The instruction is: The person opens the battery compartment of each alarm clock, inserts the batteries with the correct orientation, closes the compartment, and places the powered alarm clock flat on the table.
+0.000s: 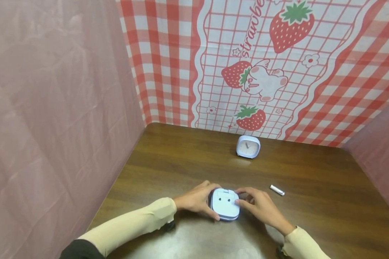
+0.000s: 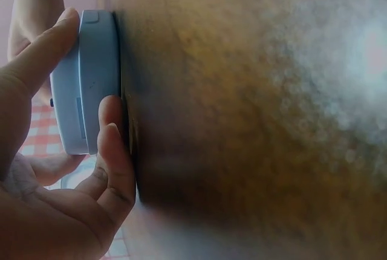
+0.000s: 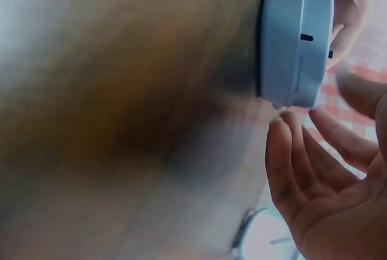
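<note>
A pale blue-white alarm clock (image 1: 225,207) lies back side up on the wooden table, two black knobs and a small hatch showing on top. My left hand (image 1: 199,199) grips it from the left, thumb on the near corner and fingers along the far side. In the left wrist view those fingers (image 2: 115,163) curl by the lower edge of its casing. At the right side is my right hand (image 1: 259,207), its fingers loosely bent and reaching the far right corner. The right wrist view has its fingertips by the casing (image 3: 284,42), the thumb blurred and apart from it.
Another pale clock (image 1: 248,146) stands upright farther back, its dial toward me. A short white cylinder with a shiny end, like a battery (image 1: 277,190), lies to the right. A checked strawberry cloth (image 1: 168,64) hangs behind the table (image 1: 181,151), and pink cloth (image 1: 68,108) borders the left.
</note>
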A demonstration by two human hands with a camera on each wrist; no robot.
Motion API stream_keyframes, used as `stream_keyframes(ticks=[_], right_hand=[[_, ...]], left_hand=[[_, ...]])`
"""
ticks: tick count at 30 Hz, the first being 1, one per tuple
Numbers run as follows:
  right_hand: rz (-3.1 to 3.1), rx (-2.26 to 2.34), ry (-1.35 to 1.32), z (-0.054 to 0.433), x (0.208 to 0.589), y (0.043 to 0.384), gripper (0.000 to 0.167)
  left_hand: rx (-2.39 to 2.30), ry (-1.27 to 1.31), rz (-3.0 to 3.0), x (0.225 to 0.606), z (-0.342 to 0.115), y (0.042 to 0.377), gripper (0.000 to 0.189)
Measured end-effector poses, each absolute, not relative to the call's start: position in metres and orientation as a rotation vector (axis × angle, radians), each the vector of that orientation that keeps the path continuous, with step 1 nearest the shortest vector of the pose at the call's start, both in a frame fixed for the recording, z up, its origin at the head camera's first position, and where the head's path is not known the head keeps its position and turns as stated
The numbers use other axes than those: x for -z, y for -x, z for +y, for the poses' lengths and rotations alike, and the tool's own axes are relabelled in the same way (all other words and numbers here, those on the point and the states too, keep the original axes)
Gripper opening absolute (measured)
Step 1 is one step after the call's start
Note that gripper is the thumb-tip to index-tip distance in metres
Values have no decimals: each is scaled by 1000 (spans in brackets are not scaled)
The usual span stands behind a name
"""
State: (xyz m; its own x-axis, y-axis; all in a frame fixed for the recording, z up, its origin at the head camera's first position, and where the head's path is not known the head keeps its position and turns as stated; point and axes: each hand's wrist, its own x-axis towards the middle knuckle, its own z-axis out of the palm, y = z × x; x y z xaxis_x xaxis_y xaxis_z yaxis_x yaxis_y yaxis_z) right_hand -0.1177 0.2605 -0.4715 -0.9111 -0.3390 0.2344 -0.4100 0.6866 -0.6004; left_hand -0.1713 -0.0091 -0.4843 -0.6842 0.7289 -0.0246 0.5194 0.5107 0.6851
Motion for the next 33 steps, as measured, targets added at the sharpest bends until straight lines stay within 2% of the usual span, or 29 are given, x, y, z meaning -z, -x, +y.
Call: stream_keyframes(ticks=[12, 22, 33], right_hand=[[-2678, -674, -866, 240, 458, 134, 23], [-2746, -567, -817, 230, 459, 145, 15], [-2757, -728, -825, 234, 462, 152, 13]], left_hand=[[-927, -1026, 2457, 480, -9, 174, 95], [-923, -1035, 2483, 484, -8, 172, 95], [-929, -1049, 2467, 482, -9, 173, 97]])
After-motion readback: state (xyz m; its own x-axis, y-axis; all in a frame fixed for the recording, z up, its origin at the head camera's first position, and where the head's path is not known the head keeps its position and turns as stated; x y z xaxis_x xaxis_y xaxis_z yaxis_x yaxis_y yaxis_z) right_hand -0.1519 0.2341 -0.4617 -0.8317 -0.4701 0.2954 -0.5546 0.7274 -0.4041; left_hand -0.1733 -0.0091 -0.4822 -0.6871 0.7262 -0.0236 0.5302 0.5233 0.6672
